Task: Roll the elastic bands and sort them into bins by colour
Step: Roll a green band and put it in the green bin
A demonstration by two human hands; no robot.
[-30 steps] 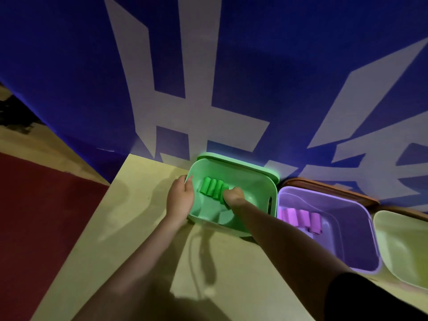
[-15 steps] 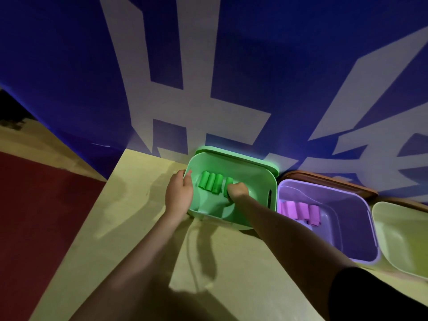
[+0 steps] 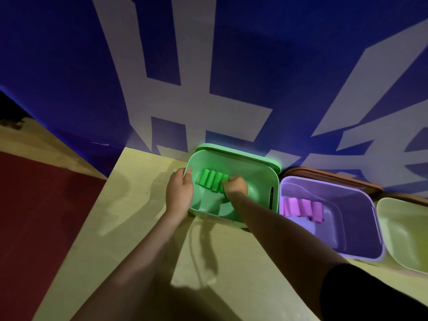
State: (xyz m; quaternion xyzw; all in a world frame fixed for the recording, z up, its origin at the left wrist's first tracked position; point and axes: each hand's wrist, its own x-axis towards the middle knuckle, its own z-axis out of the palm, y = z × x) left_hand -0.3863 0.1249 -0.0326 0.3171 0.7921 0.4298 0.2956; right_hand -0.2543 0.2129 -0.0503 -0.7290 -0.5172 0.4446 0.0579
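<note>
Your green bin [image 3: 259, 172] stands on the tabletop [image 3: 129, 218] against the wall, and a row of rolled green bands [image 3: 210, 180] lies side by side on its floor, near the far left corner. Your right hand [image 3: 236, 186] reaches inside, its fingers curled down on the rightmost roll of that row. Your left hand [image 3: 179, 189] grips the bin's left rim, fingers hooked over the edge.

Just to the right sits the purple bin [image 3: 361, 228] with a row of pink-purple rolls [image 3: 301, 207] on its floor, and beyond it a pale yellow-green bin [image 3: 403, 237], cut by the frame edge. Your right forearm crosses the green bin's near wall.

The tabletop is pale yellow. Behind it rises a blue wall [image 3: 58, 66] with large grey-white lettering; a dark red floor [image 3: 39, 216] lies to the left.
</note>
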